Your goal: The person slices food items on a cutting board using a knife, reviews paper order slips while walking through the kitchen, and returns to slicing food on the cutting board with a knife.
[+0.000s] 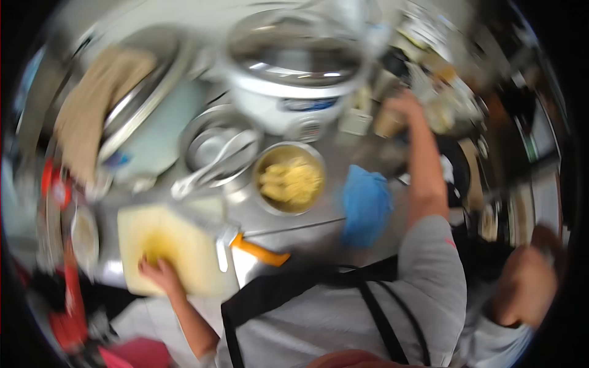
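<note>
My left hand (161, 274) rests on the near left part of the white cutting board (190, 264), its fingers apart beside a yellow stain. Farther off on the right, my right hand (402, 105) is stretched out over a brownish container (388, 124); its fingers are smeared by motion, and a grip cannot be made out. A knife with an orange handle (261, 250) lies at the board's right edge. Behind it stands a metal bowl (259, 197) of yellow pieces. A blue cloth (366, 205) lies to the right of that bowl.
Two large cookers, one white (270, 101) and one pale blue (162, 132) with a brown cloth (98, 104), stand at the back. Metal bowls with a white-handled utensil (215, 165) sit before them. Plastic bags (438, 101) lie at right. Another person's knee (527, 285) shows at lower right.
</note>
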### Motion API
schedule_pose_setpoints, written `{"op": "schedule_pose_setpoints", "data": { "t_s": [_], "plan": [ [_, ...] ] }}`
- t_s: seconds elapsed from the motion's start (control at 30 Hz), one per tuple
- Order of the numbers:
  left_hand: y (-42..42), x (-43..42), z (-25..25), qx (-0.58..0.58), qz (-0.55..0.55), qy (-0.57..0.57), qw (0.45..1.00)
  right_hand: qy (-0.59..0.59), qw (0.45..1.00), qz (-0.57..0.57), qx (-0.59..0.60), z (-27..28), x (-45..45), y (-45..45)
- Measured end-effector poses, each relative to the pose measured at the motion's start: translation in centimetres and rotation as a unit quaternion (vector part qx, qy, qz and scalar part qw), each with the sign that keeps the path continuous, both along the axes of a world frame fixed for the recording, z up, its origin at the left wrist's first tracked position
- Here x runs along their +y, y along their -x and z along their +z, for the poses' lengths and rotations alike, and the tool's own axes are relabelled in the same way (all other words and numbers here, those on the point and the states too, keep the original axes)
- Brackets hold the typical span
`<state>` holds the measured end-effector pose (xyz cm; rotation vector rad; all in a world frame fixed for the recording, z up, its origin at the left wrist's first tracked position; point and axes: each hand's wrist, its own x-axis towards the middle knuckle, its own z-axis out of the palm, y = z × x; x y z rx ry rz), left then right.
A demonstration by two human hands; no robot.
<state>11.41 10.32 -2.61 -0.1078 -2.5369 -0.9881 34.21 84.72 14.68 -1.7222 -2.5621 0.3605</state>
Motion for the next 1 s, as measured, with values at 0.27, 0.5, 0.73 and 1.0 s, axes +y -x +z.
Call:
{"op": "schedule_pose_setpoints", "data": {
  "t_s": [0.27, 0.5, 0.73, 1.0],
  "plan": [
    [-1.0, 0.1, 2.3, -0.023, -0.022, -0.058, 0.998, -0.017, 0.990, 0.042, 0.133, 9.6, -12.8, -0.6],
    [-0.7, -2.9, 2.7, -0.025, -0.269, -0.143, 0.952, -0.011, 0.982, 0.083, 0.166, 14.1, -30.1, 3.3],
    [3.6, -11.5, 1.0, -0.209, -0.300, -0.359, 0.859, 0.131, 0.916, 0.331, 0.187, 15.9, -50.3, 14.6],
    [8.0, -23.5, 2.5, -0.127, -0.165, -0.321, 0.924, 0.146, 0.816, 0.541, 0.139, 15.2, -65.7, 31.2]
  ]
}}
